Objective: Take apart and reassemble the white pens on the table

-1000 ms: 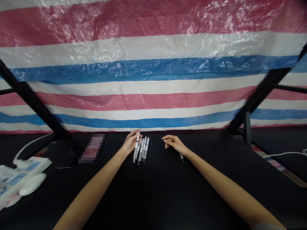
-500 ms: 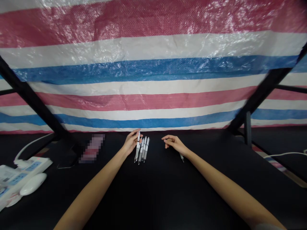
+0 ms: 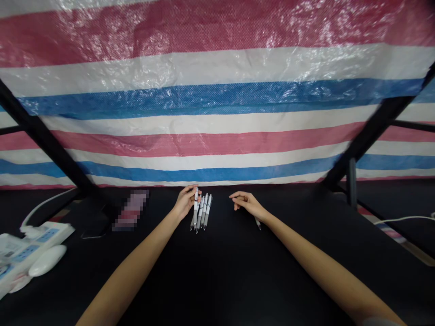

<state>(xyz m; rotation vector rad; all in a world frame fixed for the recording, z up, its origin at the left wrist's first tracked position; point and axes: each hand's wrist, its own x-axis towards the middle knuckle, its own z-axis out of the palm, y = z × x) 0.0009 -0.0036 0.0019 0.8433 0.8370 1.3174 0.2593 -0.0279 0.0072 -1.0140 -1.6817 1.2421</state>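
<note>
1. Head view: nearest lies the black tabletop [image 3: 217, 280], spreading toward the person from the pen row [image 3: 207, 213]; both forearms [image 3: 136, 262] reach over it, one on each side of that row.
2. Well left of the pen row sits a white power strip [image 3: 56, 231], a white mouse-shaped object [image 3: 47, 261] just beside it; being off to the side probably leaves the middle to the hands.
3. The row itself is several white-and-grey retractable pens, side by side, tips toward the person; laid so, they seem easy to tell apart and to take by their upper ends.
4. At the row's left end the left hand [image 3: 185, 201] pinches a held pen [image 3: 195, 206] near its top, between thumb and fingers; that hold likely keeps the grey grip and tip free; whether it touches its neighbours I cannot tell.
5. Right of the row, apart from it, the right hand [image 3: 249, 206] is loosely curled, perhaps resting; whether its fingertips press together I cannot tell; a single pen [image 3: 258, 224] shows only its tip end beside the wrist.
6. Beyond the row hangs a striped plastic sheet [image 3: 217, 163], perhaps as a screen.
</note>
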